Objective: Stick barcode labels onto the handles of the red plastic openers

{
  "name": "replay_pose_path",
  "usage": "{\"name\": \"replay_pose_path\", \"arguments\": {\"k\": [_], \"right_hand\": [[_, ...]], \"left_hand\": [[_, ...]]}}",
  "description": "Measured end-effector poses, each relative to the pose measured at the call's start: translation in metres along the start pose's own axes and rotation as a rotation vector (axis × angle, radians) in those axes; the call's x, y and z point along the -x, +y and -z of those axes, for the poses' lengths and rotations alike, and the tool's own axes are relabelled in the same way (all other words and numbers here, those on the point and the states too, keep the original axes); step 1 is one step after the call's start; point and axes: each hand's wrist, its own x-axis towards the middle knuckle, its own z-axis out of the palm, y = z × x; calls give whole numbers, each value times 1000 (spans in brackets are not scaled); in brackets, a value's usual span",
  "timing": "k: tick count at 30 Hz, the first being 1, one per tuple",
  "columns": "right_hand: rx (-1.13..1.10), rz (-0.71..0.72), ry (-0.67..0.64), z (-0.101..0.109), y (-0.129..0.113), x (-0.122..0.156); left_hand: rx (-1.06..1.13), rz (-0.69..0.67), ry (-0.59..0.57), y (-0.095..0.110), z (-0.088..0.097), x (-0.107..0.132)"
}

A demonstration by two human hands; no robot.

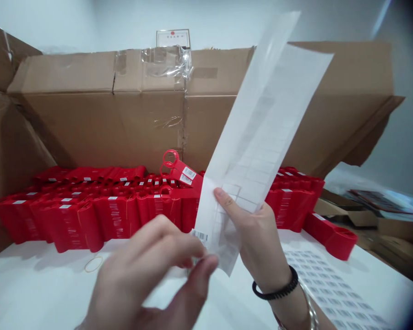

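Observation:
My right hand [256,236] holds a long white label sheet [261,123] upright and tilted, thumb on its front. Much of the sheet looks bare, with faint label outlines, and its strip is folded or doubled at the top. My left hand [154,270] is in front, blurred, its thumb and fingers pinched together by the sheet's lower left edge. A small barcode label [200,235] sticks out just above these fingertips; where it meets the sheet is hard to see. Behind the hands, a red rolled strip with a ring end [181,172] lies on other red bundles.
Rows of red bundles [71,224] with white labels stand on the white table [38,284], before a large cardboard box [100,119]. Another label sheet [330,284] lies at right, near a single red roll [330,236]. A rubber band [93,264] lies at left.

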Motion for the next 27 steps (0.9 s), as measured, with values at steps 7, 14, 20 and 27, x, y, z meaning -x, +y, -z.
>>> {"name": "replay_pose_path", "arguments": {"k": [7,14,20,27], "right_hand": [[-161,-171,-71,-5,-11,11],[-220,-243,-82,-8,-21,20],[-246,-256,-152,-8,-20,25],[-258,-238,-166,-9,-23,28]], "left_hand": [[452,795,57,-22,7,-9],[484,887,61,-22,11,-11],[485,891,55,-23,7,-13],[492,881,40,-26,6,-12]]}}
